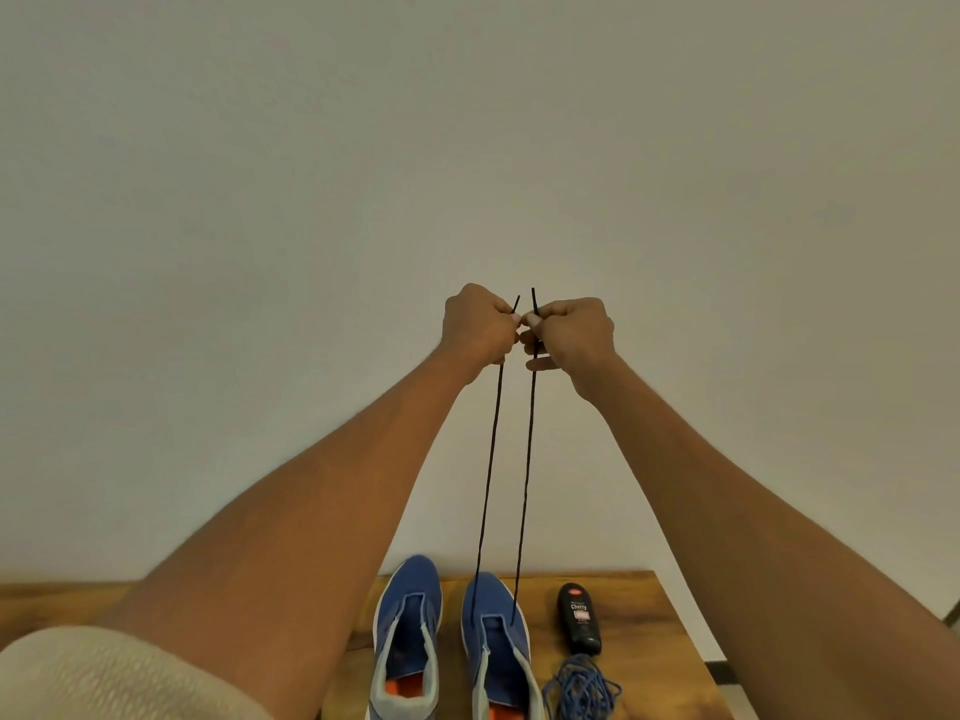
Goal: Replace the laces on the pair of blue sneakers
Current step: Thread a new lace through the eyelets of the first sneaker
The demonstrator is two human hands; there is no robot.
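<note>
Two blue sneakers stand side by side on the wooden table [644, 605], the left sneaker [408, 631] without a lace. A black lace [525, 485] runs up in two taut strands from the front eyelets of the right sneaker [496, 636]. My left hand [478, 324] pinches one lace end and my right hand [569, 330] pinches the other. Both hands are raised high in front of the wall, close together, with the lace tips sticking out above the fingers.
A small black bottle [579, 618] labelled Cherry lies to the right of the right sneaker. A loose bundle of blue laces [582, 688] lies in front of it. The table's right edge drops off near the bottle. A plain wall fills the background.
</note>
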